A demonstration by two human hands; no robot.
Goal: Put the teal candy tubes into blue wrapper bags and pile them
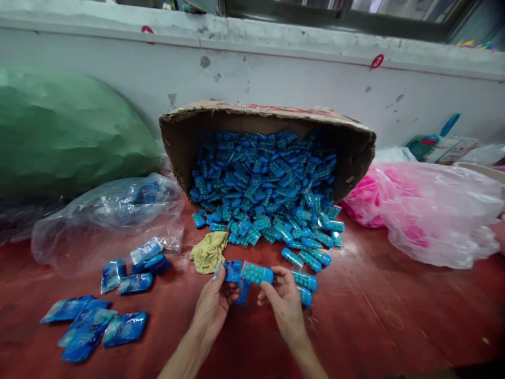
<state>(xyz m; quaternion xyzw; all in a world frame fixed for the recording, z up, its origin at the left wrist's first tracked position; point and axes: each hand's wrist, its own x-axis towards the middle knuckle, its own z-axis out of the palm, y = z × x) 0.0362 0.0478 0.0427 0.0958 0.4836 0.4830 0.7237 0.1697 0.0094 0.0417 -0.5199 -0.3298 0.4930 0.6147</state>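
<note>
Red table (374,326) beneath blue-capped tube (252,273), its cap (269,276) in right hand (286,302).

A dark-framed window (343,22) sits above a spotted white wall (276,76).

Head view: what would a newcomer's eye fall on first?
The cardboard box in the middle, its mouth facing the camera, with a heap of blue capsule-shaped containers spilling onto the red table. Just in front, the left hand holds a blue printed packet and the right hand a teal-beaded container. A big green bag bulges at far left.
</note>
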